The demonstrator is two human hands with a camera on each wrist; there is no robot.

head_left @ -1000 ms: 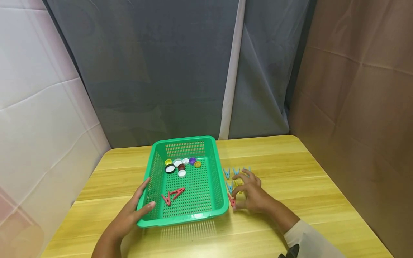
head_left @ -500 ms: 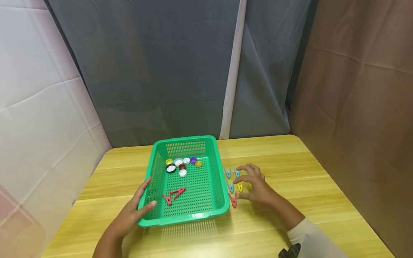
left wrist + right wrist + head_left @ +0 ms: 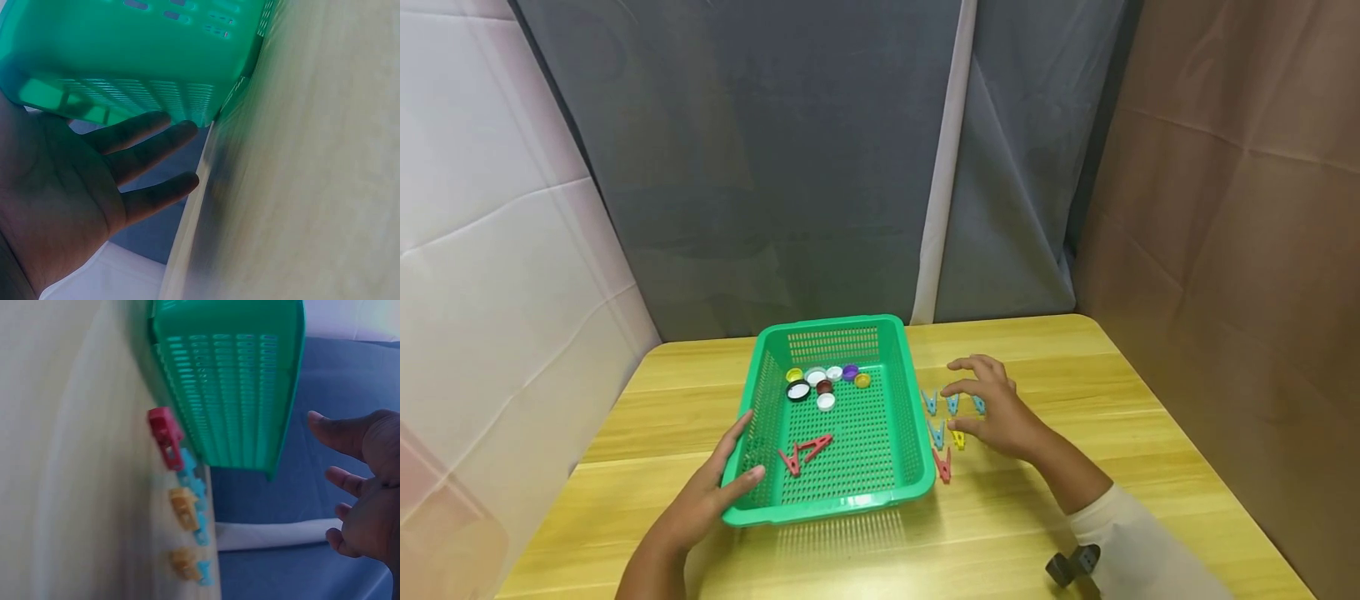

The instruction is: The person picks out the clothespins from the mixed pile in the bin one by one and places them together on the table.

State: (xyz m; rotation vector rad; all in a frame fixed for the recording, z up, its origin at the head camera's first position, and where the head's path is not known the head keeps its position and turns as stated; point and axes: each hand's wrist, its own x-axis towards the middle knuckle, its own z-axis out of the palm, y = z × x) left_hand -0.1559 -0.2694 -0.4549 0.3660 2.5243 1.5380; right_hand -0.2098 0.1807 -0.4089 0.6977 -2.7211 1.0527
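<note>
My left hand holds the near left corner of a green plastic basket, its thumb over the rim and fingers outside. Three of its fingers stretch out straight in the left wrist view. Two red clothespins and several bottle caps lie in the basket. Above the table, my right hand hovers with parted fingers and nothing in them. Near it lie a red clothespin, several blue clothespins and a yellow clothespin. A second yellow clothespin shows in the right wrist view; my hand hides it in the head view.
The wooden table has its far edge at a grey curtain. White cloth hangs at the left and brown cloth at the right. The basket stands directly left of the clothespin rows.
My right hand has drawn back from the red clothespin beside the basket and moved up and slightly right, its fingers parting. That clothespin stays on the table. The left hand keeps its hold.
</note>
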